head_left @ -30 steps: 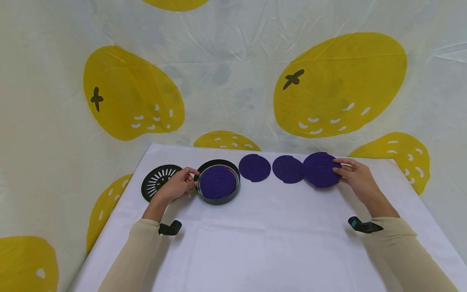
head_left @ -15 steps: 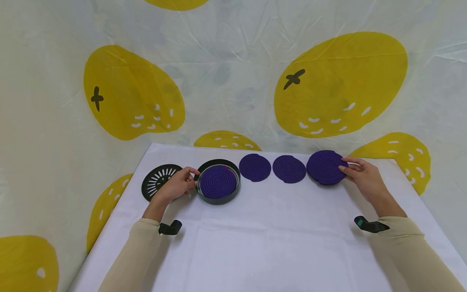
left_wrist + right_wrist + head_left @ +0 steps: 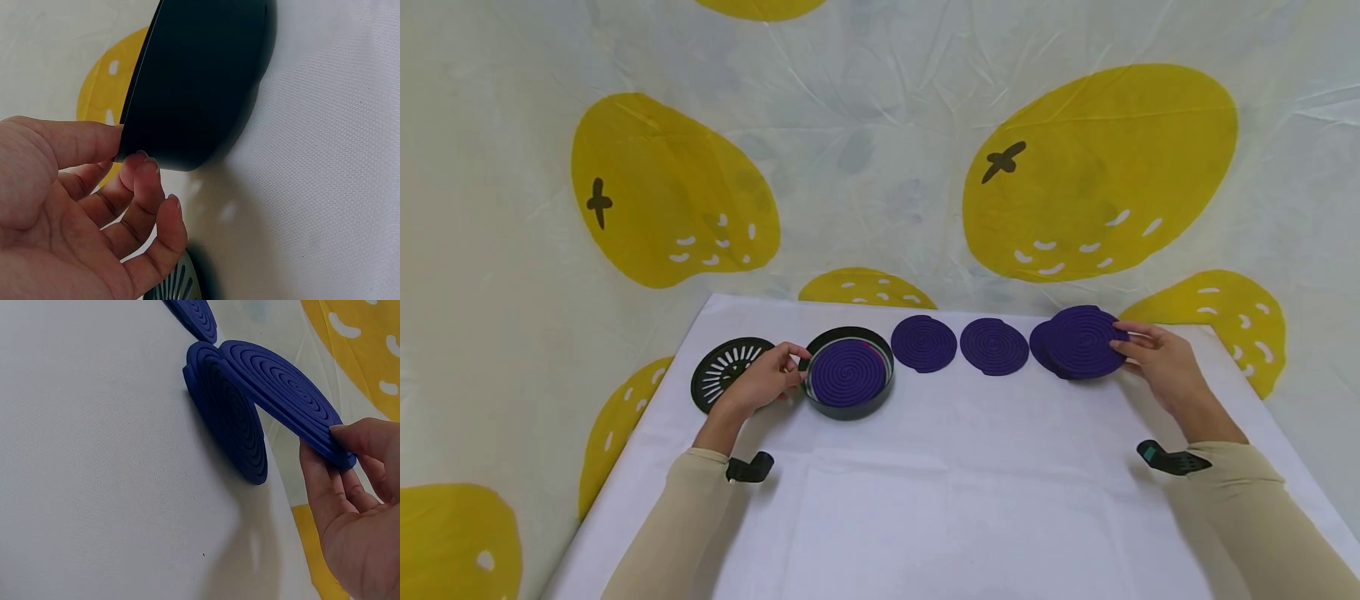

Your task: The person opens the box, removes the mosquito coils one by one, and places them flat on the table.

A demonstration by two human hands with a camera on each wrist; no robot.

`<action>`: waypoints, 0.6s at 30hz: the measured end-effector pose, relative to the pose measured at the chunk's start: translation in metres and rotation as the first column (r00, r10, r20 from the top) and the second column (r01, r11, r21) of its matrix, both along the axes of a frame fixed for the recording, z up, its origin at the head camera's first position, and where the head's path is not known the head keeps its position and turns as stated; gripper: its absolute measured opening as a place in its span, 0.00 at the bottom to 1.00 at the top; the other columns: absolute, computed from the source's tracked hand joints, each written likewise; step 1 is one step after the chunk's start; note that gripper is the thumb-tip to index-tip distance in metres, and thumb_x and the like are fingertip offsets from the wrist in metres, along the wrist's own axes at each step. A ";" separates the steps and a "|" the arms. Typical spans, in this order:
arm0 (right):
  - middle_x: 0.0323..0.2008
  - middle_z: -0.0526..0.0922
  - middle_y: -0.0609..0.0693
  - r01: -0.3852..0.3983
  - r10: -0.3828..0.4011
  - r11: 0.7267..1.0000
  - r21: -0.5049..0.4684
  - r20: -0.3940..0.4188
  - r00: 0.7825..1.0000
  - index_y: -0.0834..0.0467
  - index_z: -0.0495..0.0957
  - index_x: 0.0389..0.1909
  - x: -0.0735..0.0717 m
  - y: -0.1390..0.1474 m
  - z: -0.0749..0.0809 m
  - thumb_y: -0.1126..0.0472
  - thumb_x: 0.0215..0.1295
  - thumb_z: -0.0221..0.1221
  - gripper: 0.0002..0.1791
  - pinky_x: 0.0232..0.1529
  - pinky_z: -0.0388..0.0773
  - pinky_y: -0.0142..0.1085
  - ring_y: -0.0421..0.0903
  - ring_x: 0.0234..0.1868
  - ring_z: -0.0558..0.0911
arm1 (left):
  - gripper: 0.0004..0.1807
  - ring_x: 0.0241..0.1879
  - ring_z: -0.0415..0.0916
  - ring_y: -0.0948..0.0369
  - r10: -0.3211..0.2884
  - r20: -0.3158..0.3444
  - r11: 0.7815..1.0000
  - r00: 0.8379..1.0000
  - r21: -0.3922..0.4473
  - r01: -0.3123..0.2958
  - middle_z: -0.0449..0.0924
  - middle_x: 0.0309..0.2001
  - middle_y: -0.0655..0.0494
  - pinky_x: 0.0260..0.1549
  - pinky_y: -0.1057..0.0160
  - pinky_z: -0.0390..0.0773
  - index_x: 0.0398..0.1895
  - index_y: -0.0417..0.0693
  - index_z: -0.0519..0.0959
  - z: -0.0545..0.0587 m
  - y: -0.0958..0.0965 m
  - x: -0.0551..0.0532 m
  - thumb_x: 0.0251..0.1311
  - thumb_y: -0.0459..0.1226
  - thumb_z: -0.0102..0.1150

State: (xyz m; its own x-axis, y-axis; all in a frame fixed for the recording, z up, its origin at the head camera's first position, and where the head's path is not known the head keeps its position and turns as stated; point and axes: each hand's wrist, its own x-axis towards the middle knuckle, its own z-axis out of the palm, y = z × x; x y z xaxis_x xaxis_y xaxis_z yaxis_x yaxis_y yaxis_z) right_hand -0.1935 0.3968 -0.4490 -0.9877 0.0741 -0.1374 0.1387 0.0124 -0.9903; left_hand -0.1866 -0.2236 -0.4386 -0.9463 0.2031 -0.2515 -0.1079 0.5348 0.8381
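Observation:
In the head view my right hand (image 3: pixel 1168 371) pinches the right edge of a purple spiral coaster (image 3: pixel 1088 342). The right wrist view shows that coaster (image 3: pixel 284 390) raised at a tilt, thumb on top and fingers below. Its far edge meets the upper end of another spiral coaster (image 3: pixel 234 422) lying on the table. On the left, my left hand (image 3: pixel 763 383) pinches the rim of a round dark holder (image 3: pixel 847 414), which has a spiral coaster (image 3: pixel 848 373) inside. In the left wrist view the holder's dark side wall (image 3: pixel 194 87) rises above the fingers.
Two more spiral coasters, one left (image 3: pixel 923 343) and one right (image 3: pixel 994 347), lie between the hands along the table's back. A black slotted round lid (image 3: pixel 718 379) sits partly behind my left hand. White cloth (image 3: pixel 955 517) covers the table, and a fruit-patterned curtain (image 3: pixel 872 167) hangs behind.
My right hand has moved right with its coaster, off the neighbouring coaster. Another coaster now shows from under the held one. The left hand and the holder stay put.

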 end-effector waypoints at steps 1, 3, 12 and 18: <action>0.39 0.86 0.37 0.002 -0.002 1.000 -0.011 -0.004 1.000 0.55 0.80 0.58 0.000 0.001 0.000 0.69 0.69 0.62 0.18 0.37 0.83 0.27 0.32 0.38 0.83 | 0.19 0.34 0.74 0.50 0.000 -0.001 1.000 1.000 0.001 0.000 0.71 0.35 0.51 0.30 0.55 0.77 0.62 0.42 0.73 0.000 0.000 0.000 0.68 0.31 0.58; 0.38 0.86 0.37 0.013 -0.013 1.000 -0.024 -0.009 1.000 0.54 0.80 0.56 0.000 0.003 0.000 0.70 0.69 0.61 0.17 0.37 0.83 0.27 0.32 0.37 0.83 | 0.19 0.34 0.74 0.50 0.000 -0.001 1.000 1.000 0.000 0.000 0.71 0.35 0.51 0.30 0.55 0.77 0.62 0.42 0.73 0.000 0.000 0.000 0.69 0.31 0.58; 0.39 0.86 0.36 0.086 -0.086 0.994 -0.066 0.004 0.996 0.55 0.81 0.55 0.004 0.009 -0.001 0.68 0.67 0.64 0.16 0.35 0.83 0.27 0.32 0.37 0.83 | 0.19 0.34 0.74 0.51 0.002 -0.001 1.000 1.000 -0.004 -0.002 0.70 0.35 0.51 0.30 0.55 0.76 0.61 0.43 0.73 -0.001 0.000 -0.001 0.69 0.32 0.58; 0.38 0.86 0.35 0.118 -0.118 0.991 -0.059 0.000 0.993 0.53 0.82 0.55 0.002 0.021 -0.012 0.67 0.66 0.66 0.17 0.34 0.83 0.27 0.32 0.36 0.84 | 0.19 0.34 0.74 0.50 0.007 0.002 1.000 1.000 -0.005 -0.007 0.70 0.35 0.50 0.30 0.55 0.77 0.61 0.43 0.73 0.001 0.001 0.001 0.69 0.32 0.59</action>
